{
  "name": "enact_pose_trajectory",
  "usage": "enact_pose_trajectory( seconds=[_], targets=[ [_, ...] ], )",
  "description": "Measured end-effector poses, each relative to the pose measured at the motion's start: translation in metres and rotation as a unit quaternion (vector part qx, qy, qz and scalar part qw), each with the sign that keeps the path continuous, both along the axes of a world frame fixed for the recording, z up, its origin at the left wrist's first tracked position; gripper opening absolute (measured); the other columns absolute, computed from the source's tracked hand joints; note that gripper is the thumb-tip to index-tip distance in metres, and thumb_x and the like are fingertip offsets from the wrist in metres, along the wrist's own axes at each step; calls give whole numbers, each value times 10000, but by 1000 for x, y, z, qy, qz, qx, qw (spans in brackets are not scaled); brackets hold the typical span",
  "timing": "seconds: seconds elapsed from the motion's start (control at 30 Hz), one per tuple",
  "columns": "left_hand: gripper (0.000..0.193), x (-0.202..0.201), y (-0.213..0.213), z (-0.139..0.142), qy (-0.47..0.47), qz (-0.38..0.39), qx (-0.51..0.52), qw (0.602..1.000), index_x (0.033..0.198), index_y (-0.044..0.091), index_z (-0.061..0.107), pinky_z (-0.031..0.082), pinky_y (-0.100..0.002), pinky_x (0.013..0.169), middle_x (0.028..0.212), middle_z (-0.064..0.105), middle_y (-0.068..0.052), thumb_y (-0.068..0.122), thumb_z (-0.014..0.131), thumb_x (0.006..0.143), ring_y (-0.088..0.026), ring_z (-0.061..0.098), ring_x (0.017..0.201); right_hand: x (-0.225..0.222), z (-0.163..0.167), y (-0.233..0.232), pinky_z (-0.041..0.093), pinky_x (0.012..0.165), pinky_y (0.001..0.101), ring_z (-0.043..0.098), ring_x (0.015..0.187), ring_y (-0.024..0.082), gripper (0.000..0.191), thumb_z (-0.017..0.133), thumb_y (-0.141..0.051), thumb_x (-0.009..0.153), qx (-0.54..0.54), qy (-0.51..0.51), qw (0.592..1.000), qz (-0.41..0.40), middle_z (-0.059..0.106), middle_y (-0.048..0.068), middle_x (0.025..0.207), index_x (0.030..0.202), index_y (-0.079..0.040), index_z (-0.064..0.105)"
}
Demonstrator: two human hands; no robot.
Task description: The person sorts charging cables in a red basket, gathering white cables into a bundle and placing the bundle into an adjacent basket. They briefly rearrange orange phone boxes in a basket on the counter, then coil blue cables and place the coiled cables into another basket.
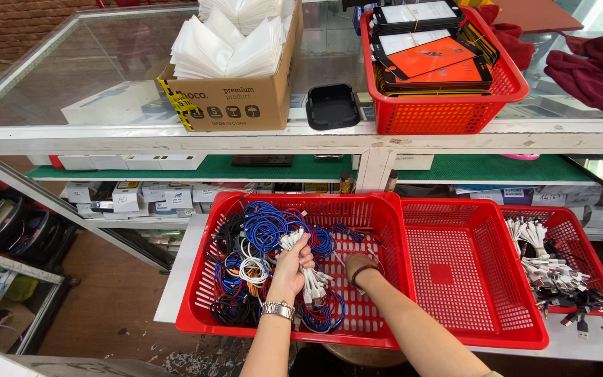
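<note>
A red plastic basket (207, 290) in front of me holds a tangle of coiled blue, black, white and orange cables (249, 244). My left hand (293, 267), with a metal watch on the wrist, is closed around a bundle of white cable ends (313, 279) lifted slightly above the pile. My right hand (359, 267), wearing a dark wristband, reaches down onto the basket floor beside that bundle; its fingers are hidden behind the bundle and the wrist.
An empty red basket (455, 279) sits to the right, then another red basket (581, 241) with white and black cables. On the glass counter stand a cardboard box of white sleeves (235, 63), a black tray (332, 106) and a red basket of flat packages (441, 63).
</note>
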State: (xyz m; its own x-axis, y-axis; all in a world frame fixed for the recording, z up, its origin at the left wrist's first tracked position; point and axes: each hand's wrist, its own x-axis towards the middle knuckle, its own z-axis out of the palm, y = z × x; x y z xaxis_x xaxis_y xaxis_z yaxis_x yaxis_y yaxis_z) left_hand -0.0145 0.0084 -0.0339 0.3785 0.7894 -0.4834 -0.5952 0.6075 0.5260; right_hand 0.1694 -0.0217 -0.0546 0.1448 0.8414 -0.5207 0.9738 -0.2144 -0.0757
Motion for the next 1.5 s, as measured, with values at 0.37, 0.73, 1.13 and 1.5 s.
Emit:
enact_pose_trajectory(
  seconds=[0.37, 0.73, 1.13, 1.5],
  targets=[
    [340, 19, 1, -6, -38, -37, -33, 998, 967, 62, 638, 380, -218, 520, 670, 488, 43, 359, 785, 893, -64, 421, 556, 21, 101, -5, 621, 670, 263, 710, 735, 118, 322, 622, -306, 995, 19, 519, 845, -129, 737, 73, 871, 1083, 0, 668],
    [257, 11, 3, -4, 5, -18, 28, 999, 918, 71, 598, 503, -295, 642, 689, 543, 6, 311, 650, 994, -150, 549, 676, 39, 47, 11, 612, 765, 363, 811, 869, 300, 441, 589, -324, 1038, -6, 137, 987, -78, 826, 268, 976, 1104, 89, 730],
    [235, -13, 10, 0, -32, -12, 30, 999, 872, 97, 556, 323, -250, 491, 630, 381, 55, 257, 676, 996, -83, 344, 549, 27, 9, 1, 614, 897, 411, 695, 1162, 315, 349, 672, -98, 952, -13, -60, 997, -35, 662, 176, 1321, 1289, -12, 657],
    [227, 5, -7, 9, 38, -39, 41, 998, 936, 129, 657, 462, -258, 580, 778, 612, 22, 279, 807, 857, -107, 558, 658, 27, 65, 3, 596, 706, 275, 715, 789, 134, 235, 556, -238, 1014, 43, 572, 810, -122, 722, 68, 891, 1105, -22, 562]
  ],
)
